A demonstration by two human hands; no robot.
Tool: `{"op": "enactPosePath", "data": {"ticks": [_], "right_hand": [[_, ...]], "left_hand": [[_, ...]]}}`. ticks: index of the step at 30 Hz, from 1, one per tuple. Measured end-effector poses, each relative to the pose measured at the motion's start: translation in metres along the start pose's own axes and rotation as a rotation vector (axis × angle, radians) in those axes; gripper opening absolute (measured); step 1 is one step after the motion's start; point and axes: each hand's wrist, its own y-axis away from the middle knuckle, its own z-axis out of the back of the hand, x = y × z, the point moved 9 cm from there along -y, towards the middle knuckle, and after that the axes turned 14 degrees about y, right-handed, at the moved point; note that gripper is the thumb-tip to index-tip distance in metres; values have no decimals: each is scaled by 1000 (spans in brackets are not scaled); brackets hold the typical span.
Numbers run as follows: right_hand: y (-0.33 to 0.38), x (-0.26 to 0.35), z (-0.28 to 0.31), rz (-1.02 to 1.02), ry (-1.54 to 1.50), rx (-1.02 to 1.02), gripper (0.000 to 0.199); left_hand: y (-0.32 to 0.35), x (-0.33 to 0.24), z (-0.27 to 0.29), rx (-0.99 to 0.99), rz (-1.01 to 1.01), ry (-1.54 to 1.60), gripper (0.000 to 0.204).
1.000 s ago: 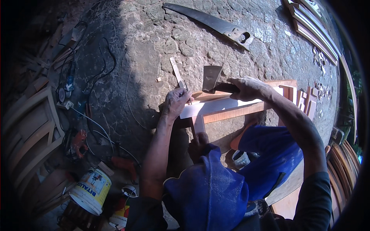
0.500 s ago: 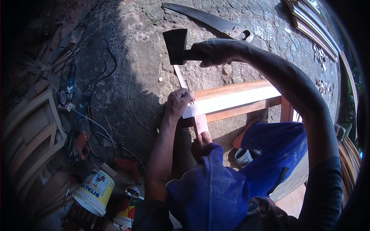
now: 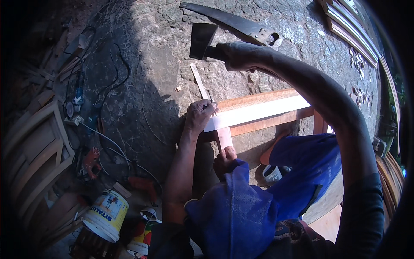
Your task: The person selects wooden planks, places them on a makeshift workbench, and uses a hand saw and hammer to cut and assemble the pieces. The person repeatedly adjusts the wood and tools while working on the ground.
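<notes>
My right hand [image 3: 243,56] is closed round the handle of a hatchet [image 3: 202,41], held raised beyond the wood with its dark head pointing left. Below it, my left hand [image 3: 200,115] is closed at the left end of a wooden frame, pinching a thin nail-like metal piece [image 3: 210,96] upright against the wood. The frame's top board [image 3: 263,113] glares white in the sun, with a brown rail [image 3: 267,124] along its near side. My bare foot [image 3: 226,156] presses on a short crosspiece [image 3: 224,138] of the frame.
A handsaw [image 3: 228,19] lies on the rough stone floor at the far side, and a thin wood strip [image 3: 199,81] lies beyond my left hand. Power tools with cords, among them a red drill [image 3: 143,185], and a white bucket [image 3: 105,213] stand left. Timber [image 3: 351,32] is stacked far right.
My right hand has lifted the hatchet farther away and slightly right, and its head has tilted. My left hand stays at the end of the frame.
</notes>
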Motion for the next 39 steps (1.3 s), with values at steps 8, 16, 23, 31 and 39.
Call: {"op": "enactPosePath", "data": {"ticks": [8, 16, 23, 31, 39], "right_hand": [[10, 3, 31, 17, -154, 69, 41], [18, 11, -42, 29, 16, 431, 38], [6, 10, -5, -24, 8, 81, 44], [29, -2, -74, 27, -120, 236, 46], [39, -12, -80, -24, -276, 56, 40]], "left_hand": [[4, -7, 5, -9, -100, -143, 31], [15, -20, 6, -42, -39, -228, 28], [9, -17, -1, -27, -9, -232, 29], [12, -8, -4, 6, 9, -310, 39], [11, -12, -2, 170, -44, -1052, 74]]}}
